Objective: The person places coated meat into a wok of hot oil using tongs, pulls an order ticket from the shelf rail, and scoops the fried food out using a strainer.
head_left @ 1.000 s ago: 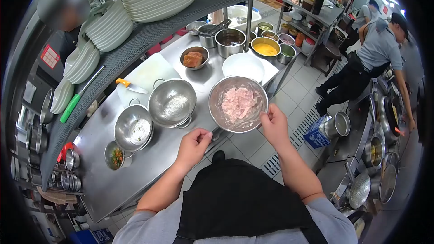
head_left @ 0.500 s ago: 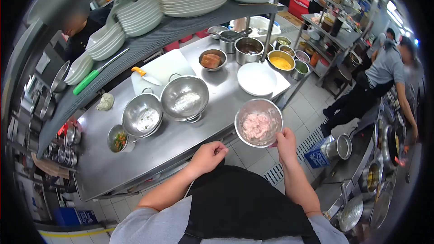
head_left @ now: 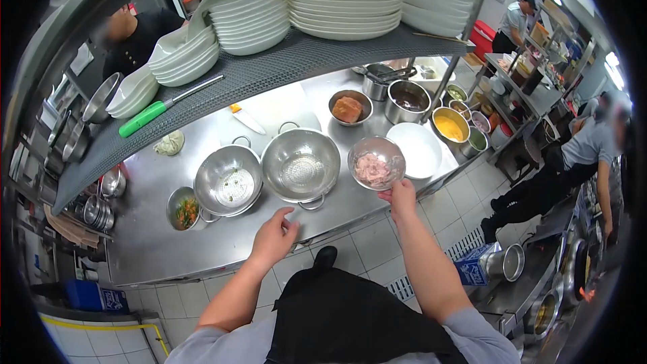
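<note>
My right hand (head_left: 402,198) grips the near rim of a steel bowl (head_left: 393,151) holding pale pink raw meat (head_left: 374,170). That bowl is over the front of the counter, between a perforated steel colander (head_left: 323,155) and a white plate (head_left: 419,150); whether it touches the counter I cannot tell. Empty, with its fingers partly apart, my left hand (head_left: 274,237) hovers by the counter's front edge below the colander. A second colander (head_left: 210,174) with green scraps sits to the left, beside a small bowl of chopped vegetables (head_left: 186,214).
A shelf (head_left: 259,50) with stacked white plates (head_left: 344,0) and a green-handled tool (head_left: 147,118) crosses above the counter. A knife (head_left: 248,120) lies on a white board. Sauce pots (head_left: 450,125) stand right. A co-worker (head_left: 586,145) works at the stove, with flames near.
My right hand has carried the bowl of meat forward over the counter, closer to the colander. My left hand has moved forward and left, and its fingers have loosened.
</note>
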Demonstrator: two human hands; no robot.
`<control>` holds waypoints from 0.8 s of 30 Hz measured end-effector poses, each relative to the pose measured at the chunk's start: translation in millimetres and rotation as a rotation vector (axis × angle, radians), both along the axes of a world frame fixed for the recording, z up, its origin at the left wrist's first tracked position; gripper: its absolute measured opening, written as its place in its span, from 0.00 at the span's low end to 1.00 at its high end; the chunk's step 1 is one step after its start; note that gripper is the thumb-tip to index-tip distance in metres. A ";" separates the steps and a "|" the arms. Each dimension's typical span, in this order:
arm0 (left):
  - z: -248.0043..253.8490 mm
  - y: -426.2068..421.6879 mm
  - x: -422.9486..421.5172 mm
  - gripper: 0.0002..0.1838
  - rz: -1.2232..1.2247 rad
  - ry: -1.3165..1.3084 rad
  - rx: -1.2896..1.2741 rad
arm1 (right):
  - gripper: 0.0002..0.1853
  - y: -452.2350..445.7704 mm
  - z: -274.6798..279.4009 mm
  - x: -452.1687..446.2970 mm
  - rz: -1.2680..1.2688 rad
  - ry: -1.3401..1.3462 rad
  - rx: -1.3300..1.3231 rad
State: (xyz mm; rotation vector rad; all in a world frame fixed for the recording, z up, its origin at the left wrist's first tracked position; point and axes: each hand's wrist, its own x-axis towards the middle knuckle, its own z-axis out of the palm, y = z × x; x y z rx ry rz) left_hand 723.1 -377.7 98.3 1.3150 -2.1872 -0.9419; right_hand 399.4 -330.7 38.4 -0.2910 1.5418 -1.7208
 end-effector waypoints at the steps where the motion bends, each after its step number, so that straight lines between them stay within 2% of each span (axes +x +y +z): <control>1: 1.8 -1.7 1.5 0.22 -0.014 0.001 0.072 | 0.07 -9.6 -12.0 1.2 0.030 -0.019 0.018; 3: -2.5 -5.1 3.4 0.20 -0.042 0.074 0.144 | 0.08 -21.6 -31.8 2.0 0.121 -0.041 0.071; 6: -5.2 -11.4 2.9 0.19 -0.127 0.161 0.214 | 0.12 -8.6 -20.9 14.6 0.139 -0.120 0.074; 8: -6.7 -16.1 -0.9 0.17 -0.216 0.145 0.217 | 0.15 12.2 -35.1 7.3 0.184 -0.162 0.142; 10: 6.0 -21.9 -3.8 0.17 -0.281 0.145 0.272 | 0.13 42.0 -62.5 -0.3 0.319 -0.131 0.142; 12: -5.9 -30.7 -7.0 0.18 -0.354 0.152 0.243 | 0.13 77.9 -64.1 13.1 0.222 -0.166 0.184; 14: 9.6 -43.0 -8.8 0.18 -0.326 0.169 0.165 | 0.15 108.2 -81.5 14.6 0.220 -0.155 0.274; 16: 21.0 -56.9 -5.2 0.18 -0.416 0.126 0.209 | 0.14 132.4 -101.4 14.4 0.164 -0.164 0.391; 20: 29.6 -66.2 18.1 0.18 -0.348 0.241 0.173 | 0.17 132.6 -82.2 40.9 0.216 -0.080 0.542; 22: 40.6 -54.3 40.3 0.17 -0.230 0.266 0.161 | 0.12 128.7 -93.4 45.6 0.407 -0.061 0.589; 24: 42.7 -35.3 68.4 0.17 -0.168 0.226 0.126 | 0.11 122.4 -108.3 49.5 0.510 0.001 0.596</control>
